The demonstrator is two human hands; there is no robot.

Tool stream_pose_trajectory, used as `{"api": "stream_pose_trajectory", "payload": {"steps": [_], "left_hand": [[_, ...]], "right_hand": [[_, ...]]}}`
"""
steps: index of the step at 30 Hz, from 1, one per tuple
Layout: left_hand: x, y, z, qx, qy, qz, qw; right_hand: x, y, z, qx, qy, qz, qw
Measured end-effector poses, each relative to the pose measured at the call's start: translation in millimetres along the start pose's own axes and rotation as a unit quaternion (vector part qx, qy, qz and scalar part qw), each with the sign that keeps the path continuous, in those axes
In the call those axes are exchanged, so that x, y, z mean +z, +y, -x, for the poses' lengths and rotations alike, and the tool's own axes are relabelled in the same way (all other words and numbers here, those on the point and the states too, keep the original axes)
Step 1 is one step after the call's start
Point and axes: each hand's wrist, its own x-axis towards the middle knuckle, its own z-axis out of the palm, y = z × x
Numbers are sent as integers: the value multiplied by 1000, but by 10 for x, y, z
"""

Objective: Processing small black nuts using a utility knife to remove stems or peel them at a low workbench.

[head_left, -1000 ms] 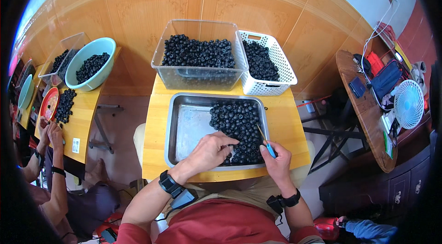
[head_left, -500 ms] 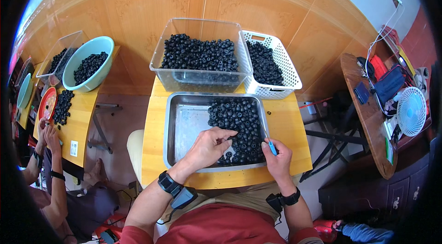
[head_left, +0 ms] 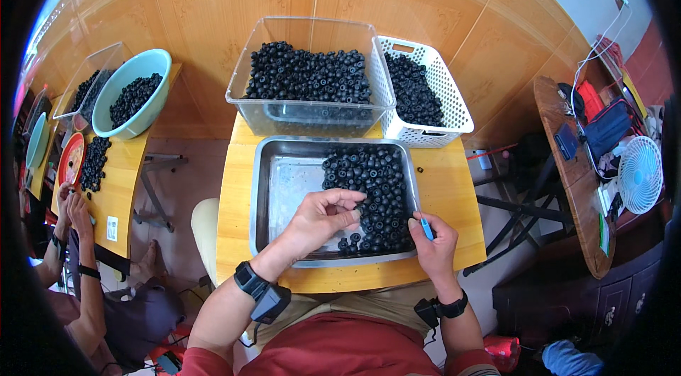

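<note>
A steel tray point(head_left: 273, 191) lies on the yellow wooden table in front of me, and small black round pieces point(head_left: 379, 188) with holes in them fill its right side. My left hand point(head_left: 323, 221) reaches over the tray's middle, its index finger and thumb apart at the left edge of the pieces. I make out nothing between those fingertips. At the tray's right rim my right hand point(head_left: 435, 245) is closed around a thin tool with a blue handle point(head_left: 427, 228). Its slim metal shaft points up and away along the rim.
Behind the tray stand a clear plastic bin point(head_left: 312, 113) and a white perforated basket point(head_left: 443, 96), both holding more black pieces. To the left, another person's hands point(head_left: 73, 209) work beside a turquoise basin point(head_left: 162, 96). A brown table point(head_left: 567, 191) with a fan point(head_left: 640, 174) is at right.
My left hand has shifted slightly left and up, with its index finger still by the pieces. My right hand keeps the tool at the rim. The view has tilted slightly.
</note>
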Motion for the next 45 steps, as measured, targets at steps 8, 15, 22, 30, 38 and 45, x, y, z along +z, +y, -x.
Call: {"api": "stream_pose_trajectory", "payload": {"steps": [8,15,22,30,38,45], "left_hand": [[-43,54,24,-64,3,115,991],[-12,124,94,-63,-5,202,977],[38,109,172,-75,-5,252,965],[77,70,211,-60,22,318,946],[179,47,274,-39,36,352,934],[275,78,324,-29,36,380,924]], "right_hand": [[-14,-35,2,9,-8,-9,1000],[0,-14,-6,-20,0,-10,1000],[-22,-192,28,-37,-12,-13,999],[-14,-440,32,-102,-84,-12,991],[56,-481,104,-123,-142,-36,982],[100,-482,132,-146,-137,-22,980]]}}
